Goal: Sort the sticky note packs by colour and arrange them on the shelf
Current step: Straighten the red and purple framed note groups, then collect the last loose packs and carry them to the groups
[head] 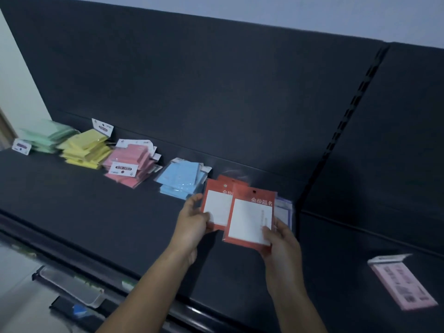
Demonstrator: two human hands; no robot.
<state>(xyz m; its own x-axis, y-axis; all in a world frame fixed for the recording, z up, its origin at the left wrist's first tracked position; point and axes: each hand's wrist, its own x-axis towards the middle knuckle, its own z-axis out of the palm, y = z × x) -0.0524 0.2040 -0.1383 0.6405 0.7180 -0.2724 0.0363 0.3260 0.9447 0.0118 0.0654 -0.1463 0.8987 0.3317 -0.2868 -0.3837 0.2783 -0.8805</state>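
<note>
Green (46, 137), yellow (84, 147), pink (131, 164) and blue piles (181, 180) already line the shelf (72, 207). Each hand's grip, left hand (193, 222) and right hand (280, 239), pinches a red pack (249, 219). One stray pink pack (403, 282) remains unsorted.

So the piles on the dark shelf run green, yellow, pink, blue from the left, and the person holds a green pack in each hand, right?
Not quite. The head view shows the left hand pinching one red-orange pack with a white pad and the right hand another, not green ones. The green pile, yellow pile, pink pile, blue pile order on the dark shelf is right.
</note>
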